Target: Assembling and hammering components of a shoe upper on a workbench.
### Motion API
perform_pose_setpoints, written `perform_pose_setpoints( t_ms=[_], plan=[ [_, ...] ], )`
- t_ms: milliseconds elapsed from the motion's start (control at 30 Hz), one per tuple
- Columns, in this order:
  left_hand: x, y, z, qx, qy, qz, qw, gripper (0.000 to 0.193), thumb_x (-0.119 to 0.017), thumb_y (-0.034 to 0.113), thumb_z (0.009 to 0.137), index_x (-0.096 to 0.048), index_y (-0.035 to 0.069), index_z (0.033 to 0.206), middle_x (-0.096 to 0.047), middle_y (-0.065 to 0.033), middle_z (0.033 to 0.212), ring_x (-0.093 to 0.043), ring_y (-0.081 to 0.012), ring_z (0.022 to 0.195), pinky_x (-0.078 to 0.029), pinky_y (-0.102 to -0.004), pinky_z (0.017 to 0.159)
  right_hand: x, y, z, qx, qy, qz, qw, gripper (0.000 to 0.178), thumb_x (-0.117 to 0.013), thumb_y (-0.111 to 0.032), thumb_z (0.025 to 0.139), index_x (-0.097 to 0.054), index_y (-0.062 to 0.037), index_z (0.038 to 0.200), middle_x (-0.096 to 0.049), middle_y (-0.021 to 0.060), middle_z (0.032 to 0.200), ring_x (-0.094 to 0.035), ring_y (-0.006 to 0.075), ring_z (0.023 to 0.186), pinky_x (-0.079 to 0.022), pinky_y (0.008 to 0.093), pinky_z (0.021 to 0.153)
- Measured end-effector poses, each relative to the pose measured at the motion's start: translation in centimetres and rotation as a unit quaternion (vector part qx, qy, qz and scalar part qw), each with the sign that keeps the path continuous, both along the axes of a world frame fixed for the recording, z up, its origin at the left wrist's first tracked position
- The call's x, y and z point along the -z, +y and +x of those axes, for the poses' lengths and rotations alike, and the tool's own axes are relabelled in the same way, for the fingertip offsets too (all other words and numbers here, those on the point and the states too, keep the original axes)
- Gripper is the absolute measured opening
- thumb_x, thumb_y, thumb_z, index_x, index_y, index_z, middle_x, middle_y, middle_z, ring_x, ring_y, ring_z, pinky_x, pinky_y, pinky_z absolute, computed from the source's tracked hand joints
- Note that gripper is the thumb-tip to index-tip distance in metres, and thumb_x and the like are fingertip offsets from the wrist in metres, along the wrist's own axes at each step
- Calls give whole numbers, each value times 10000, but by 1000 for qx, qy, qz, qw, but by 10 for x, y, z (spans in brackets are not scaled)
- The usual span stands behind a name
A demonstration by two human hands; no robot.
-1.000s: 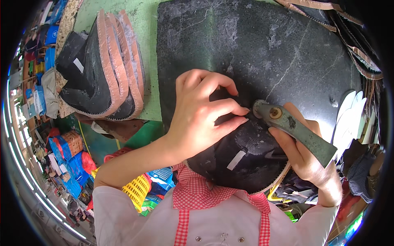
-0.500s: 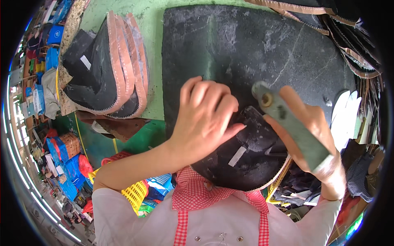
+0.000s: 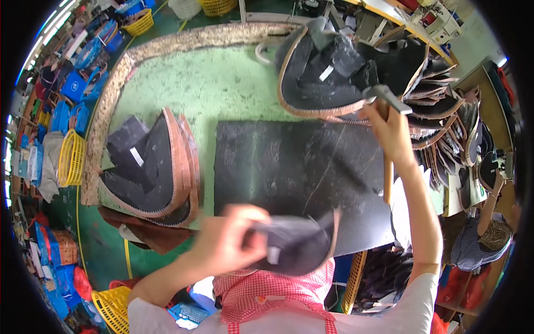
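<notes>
Smeared by motion, my left hand (image 3: 236, 236) grips a black leather upper piece (image 3: 303, 245) with a small white label, raised in front of my apron over the near edge of a black slab (image 3: 278, 172). My right hand (image 3: 394, 133) is closed round a hammer (image 3: 396, 101); its grey metal head lies above the fingers and the wooden handle hangs below. Those fingers are at the tan edge of the top piece in a pile of black uppers (image 3: 311, 92) at the far right. Whether they also pinch that edge, I cannot tell.
Another stack of black uppers (image 3: 147, 181) with tan edges lies on the left of the green table (image 3: 222, 72). A speckled raised border (image 3: 183, 42) runs round the table. Yellow baskets (image 3: 72, 158) stand left. A co-worker (image 3: 484, 239) is at the far right.
My view has shifted to take in more of the table. The upper has been lifted off the slab by my left hand. My right hand has moved the hammer away to the far-right pile.
</notes>
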State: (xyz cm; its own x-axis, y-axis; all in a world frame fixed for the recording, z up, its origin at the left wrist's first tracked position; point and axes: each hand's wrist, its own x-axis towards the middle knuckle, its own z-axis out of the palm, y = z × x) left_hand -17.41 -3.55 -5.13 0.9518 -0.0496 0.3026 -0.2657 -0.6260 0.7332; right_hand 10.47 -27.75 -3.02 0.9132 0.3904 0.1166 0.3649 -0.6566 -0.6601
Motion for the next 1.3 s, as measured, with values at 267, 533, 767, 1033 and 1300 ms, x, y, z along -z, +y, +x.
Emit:
perform_pose_setpoints(
  t_ms=[267,533,767,1033,1300],
  plan=[
    [-43,187,-22,-442,-99,186,872,442,-594,18,911,-462,57,1331,-551,-111,1316,-533,-237,1230,-410,-365,1006,6,22,141,54,-418,-160,893,309,-648,-139,769,-527,-4,1019,-666,230,819,-667,397,811,-538,434,781],
    [-64,64,115,-86,-187,190,960,772,-782,41,729,-460,119,1426,-433,-141,1489,-373,-332,1419,-318,-455,1173,0,30,39,-149,-89,159,972,381,-760,2,752,-558,-35,1074,-679,73,878,-659,176,858,-512,342,756],
    [-71,24,167,-1,-349,314,883,467,-859,238,694,-694,176,1126,-558,-61,1366,-467,-312,1332,-290,-539,1157,-73,20,-42,-172,100,204,959,370,-693,36,854,-524,24,1184,-665,95,1065,-604,112,994,-499,277,879],
    [-83,12,127,15,-208,193,959,289,-794,146,765,-717,142,1044,-623,-24,1078,-637,-190,861,-542,-321,746,-57,4,-26,-157,93,162,970,355,-766,40,769,-489,-71,962,-397,-35,856,-433,88,804,-407,235,734],
    [-109,-4,113,9,-221,311,924,153,-745,146,783,-659,103,902,-593,-13,999,-583,-247,1025,-507,-397,879,-59,22,-38,-186,83,220,954,364,-787,-10,777,-544,-57,1044,-432,-42,831,-424,72,763,-400,224,677]
  ],
)
